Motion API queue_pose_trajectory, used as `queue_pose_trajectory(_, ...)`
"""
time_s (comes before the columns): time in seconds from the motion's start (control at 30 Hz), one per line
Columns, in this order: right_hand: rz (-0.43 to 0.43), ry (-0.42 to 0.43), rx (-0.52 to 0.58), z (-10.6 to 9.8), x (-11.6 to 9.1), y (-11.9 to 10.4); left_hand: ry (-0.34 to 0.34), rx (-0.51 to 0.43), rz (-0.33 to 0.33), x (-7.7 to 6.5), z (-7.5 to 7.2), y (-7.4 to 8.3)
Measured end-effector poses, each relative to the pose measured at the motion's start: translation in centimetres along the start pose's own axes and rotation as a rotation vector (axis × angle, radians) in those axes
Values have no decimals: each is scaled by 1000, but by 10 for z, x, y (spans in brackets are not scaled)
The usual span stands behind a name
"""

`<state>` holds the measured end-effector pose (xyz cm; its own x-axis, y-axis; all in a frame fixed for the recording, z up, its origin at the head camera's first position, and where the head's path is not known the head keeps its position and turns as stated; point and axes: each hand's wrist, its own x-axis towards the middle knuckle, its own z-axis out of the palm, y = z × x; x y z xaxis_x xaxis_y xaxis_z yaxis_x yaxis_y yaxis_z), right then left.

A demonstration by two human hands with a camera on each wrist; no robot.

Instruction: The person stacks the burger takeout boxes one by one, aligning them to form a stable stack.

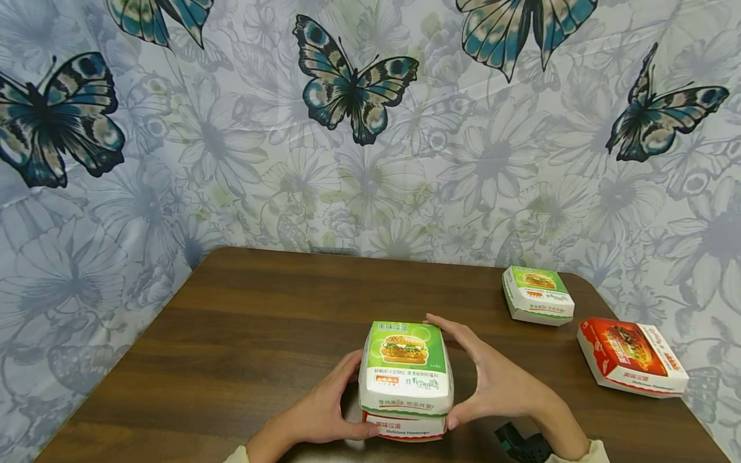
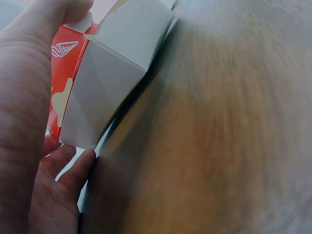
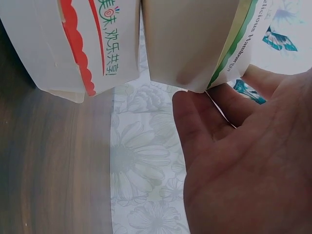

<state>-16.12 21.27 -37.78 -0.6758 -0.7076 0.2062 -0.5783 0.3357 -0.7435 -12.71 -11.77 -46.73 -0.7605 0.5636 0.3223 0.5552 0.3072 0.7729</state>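
Head view: well short of the tabletop's point(image 1: 243, 334) far edge, the left hand point(image 1: 324, 406) grips the red hamburger box point(image 1: 408, 427) while the right hand point(image 1: 500, 379), half-curled, holds the green hamburger box point(image 1: 407, 379) above it; light, even pressure should keep corners square.

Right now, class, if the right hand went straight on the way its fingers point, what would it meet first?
Most likely the nearer green-topped burger box: the right hand is curved about its side, though exact depth there is hard to judge.
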Motion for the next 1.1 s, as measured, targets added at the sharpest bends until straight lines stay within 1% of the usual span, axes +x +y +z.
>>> queue_pose_trajectory(0.1, -6, 2, -5, 0, 0, 0, -4, 5, -2, 0, 0, 0)
queue_pose_trajectory(0.33, -38, 6, 4, 1, -1, 1, -18, -1, -37, -1, 0, 2)
queue_pose_trajectory(0.57, -63, 20, -2, -1, -1, 2, -10, -11, -61, -2, 1, 1)
queue_pose_trajectory(0.67, -61, 25, -4, -2, -2, 2, 4, -17, -55, -2, 1, 0)
queue_pose_trajectory(0.73, -64, 30, -4, -3, -2, 2, 17, -30, -34, -2, 1, -1)
queue_pose_trajectory(0.87, -88, 53, -15, -4, -2, 3, 44, -93, -11, -2, -2, -3)
queue_pose_trajectory(0.93, -109, 70, -21, -6, -3, 3, 55, -116, -2, -3, -3, -4)
queue_pose_trajectory(0.97, -113, 79, -25, -8, -4, 4, 60, -132, -12, -3, -4, -3)
queue_pose_trajectory(1.1, -104, 118, -35, -17, -9, 5, 99, -155, 7, -3, -5, -3)
